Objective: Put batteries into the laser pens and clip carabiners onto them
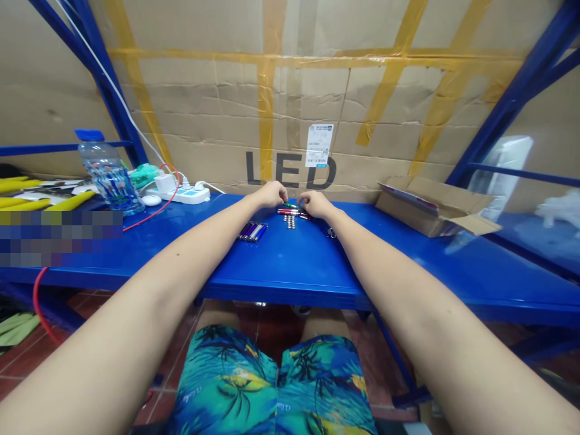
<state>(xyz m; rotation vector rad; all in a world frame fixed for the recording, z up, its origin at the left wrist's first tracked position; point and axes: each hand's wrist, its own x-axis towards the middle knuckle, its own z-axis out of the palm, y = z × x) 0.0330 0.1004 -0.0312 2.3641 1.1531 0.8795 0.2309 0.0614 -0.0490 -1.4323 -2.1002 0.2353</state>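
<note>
Left hand [274, 194]: in close to the back edge of the desk [281, 266], about mid-length; fingers bent, tips down by the green piece. Pinched or loose, I can't tell.
Right hand [313, 204]: facing my left across a small gap, fingers curled, tips at the green piece's other end. Grip too small to read; can't say if closed.
Green piece [290, 206]: slim, between my two sets of fingertips, near the back edge.
Red tubes [286, 211]: just on my side of the green piece, lying roughly parallel to the back edge, right ends by my right hand.
Silver rounds [289, 222]: small, in short rows, next toward the front edge.
Blue and purple tubes [252, 232]: side by side, just beside my left forearm [217, 241].
Dark metal bits [331, 232]: partly hidden by my right forearm [376, 266].
Right end: open cardboard box [408, 206], near the back edge, flap out.
Left end: power strip [194, 194] by the back edge; bottle [111, 178], blue cap, farther left; yellow-handled things [72, 201] beyond.
Behind back edge: big carton [217, 133], "LED" print, white label [319, 145].
</note>
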